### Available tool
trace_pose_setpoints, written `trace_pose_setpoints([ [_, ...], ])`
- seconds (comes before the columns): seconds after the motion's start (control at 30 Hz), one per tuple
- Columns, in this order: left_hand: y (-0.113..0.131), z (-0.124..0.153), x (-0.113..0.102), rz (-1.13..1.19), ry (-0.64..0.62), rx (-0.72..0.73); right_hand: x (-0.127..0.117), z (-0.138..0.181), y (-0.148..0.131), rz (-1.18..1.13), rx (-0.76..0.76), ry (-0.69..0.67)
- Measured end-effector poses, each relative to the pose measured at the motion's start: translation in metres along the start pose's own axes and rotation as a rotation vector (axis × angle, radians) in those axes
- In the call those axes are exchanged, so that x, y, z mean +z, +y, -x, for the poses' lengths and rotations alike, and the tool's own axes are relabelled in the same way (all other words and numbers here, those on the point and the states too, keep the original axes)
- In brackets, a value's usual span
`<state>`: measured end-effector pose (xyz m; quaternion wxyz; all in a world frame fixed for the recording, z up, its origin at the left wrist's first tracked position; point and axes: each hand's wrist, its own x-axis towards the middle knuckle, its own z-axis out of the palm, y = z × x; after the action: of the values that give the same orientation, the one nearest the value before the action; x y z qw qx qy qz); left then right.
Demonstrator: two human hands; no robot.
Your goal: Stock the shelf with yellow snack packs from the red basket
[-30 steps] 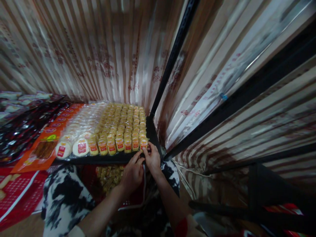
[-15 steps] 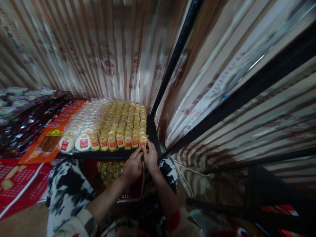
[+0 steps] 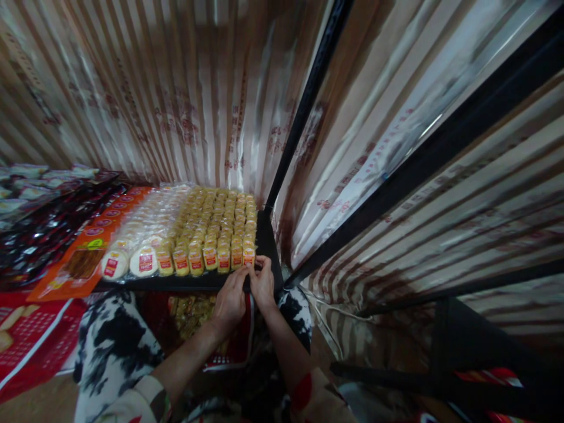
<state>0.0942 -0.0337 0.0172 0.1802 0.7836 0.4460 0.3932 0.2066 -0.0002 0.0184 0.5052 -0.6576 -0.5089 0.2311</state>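
Red-labelled yellow snack packet (image 3: pixel 248 252) at shelf (image 3: pixel 268 238) front edge, near right corner; left hand (image 3: pixel 231 298), right hand (image 3: pixel 263 284) at its base, fingers narrow, pinch we can't tell; we'd guess light, crushable, slick: hold sides

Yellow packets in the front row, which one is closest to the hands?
The rightmost front packet, at the row's end: left hand and right hand both come up to its lower edge. The other front packets stand to its left.

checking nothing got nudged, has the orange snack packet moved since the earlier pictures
No, not visibly: judged against the black shelf, the orange snack packet keeps its place over the front edge; only the camera view shifted.
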Motion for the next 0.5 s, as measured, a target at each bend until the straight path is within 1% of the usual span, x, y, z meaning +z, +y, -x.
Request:
trace_pose_setpoints([
  [0.07,0.001,-0.002,-0.001,-0.02,-0.01,0.047,-0.001,0.0,0.001,0.015,-0.001,-0.014],
  [0.13,0.002,-0.005,0.0,-0.042,-0.022,0.061,-0.001,0.001,0.002,0.019,-0.008,-0.021],
  [0.3,0.001,-0.011,0.004,-0.091,-0.008,0.026,-0.005,0.0,0.007,-0.03,-0.069,-0.087],
  [0.37,-0.001,-0.011,0.006,-0.101,0.0,0.024,-0.009,-0.001,0.008,-0.029,-0.099,-0.08],
  [0.43,-0.003,-0.01,0.008,-0.112,-0.006,0.042,-0.014,-0.005,0.007,-0.033,-0.062,-0.027],
  [0.5,-0.004,-0.008,0.009,-0.121,-0.01,0.056,-0.015,-0.009,0.004,-0.074,0.035,0.005],
])
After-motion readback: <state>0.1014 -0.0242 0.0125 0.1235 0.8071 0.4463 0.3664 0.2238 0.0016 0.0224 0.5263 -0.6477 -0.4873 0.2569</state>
